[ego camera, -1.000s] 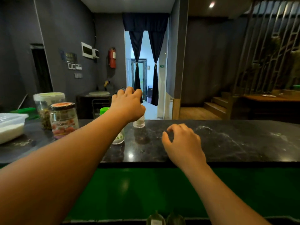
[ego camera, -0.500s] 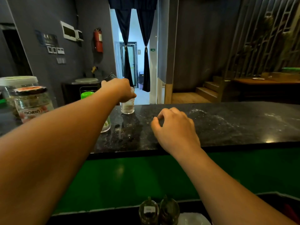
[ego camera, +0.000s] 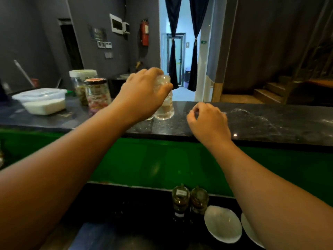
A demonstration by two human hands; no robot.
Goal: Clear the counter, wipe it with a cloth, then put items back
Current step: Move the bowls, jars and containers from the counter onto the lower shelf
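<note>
left hand (ego camera: pixel 144 94): clenched from above around the upper part of a clear glass jar (ego camera: pixel 164 103); the thumb is pressed against the jar's right side.
clear glass jar: stood upright on the dark stone tabletop (ego camera: pixel 261 123), near its front edge; a little clear liquid is seen in the bottom. the lid is hidden by the hand.
second small container (ego camera: pixel 149 117): only its base is seen, just left of the clear glass jar, touching or nearly touching it; the rest is covered by the left hand.
right hand (ego camera: pixel 209 123): held over the tabletop's front edge, right of the jar and apart from it; the fingers are curled loosely inward and nothing is seen gripped in them.
jam jar (ego camera: pixel 97 96): stood further left on the tabletop, with a dark lid with a red top and a red-patterned label.
tall plastic jar (ego camera: pixel 81 83): placed behind the jam jar, white lid on, brownish contents seen through the wall.
plastic tub (ego camera: pixel 43 101): set at the far left of the tabletop, lidded, part filled with a white powder.
tabletop surface: pale smears are seen on the right part.
front panel (ego camera: pixel 162 159): green, below the tabletop edge.
lower ledge: two small glass bottles (ego camera: pixel 189 199) are stood side by side, with two white dishes (ego camera: pixel 222 223) just to their right.
</note>
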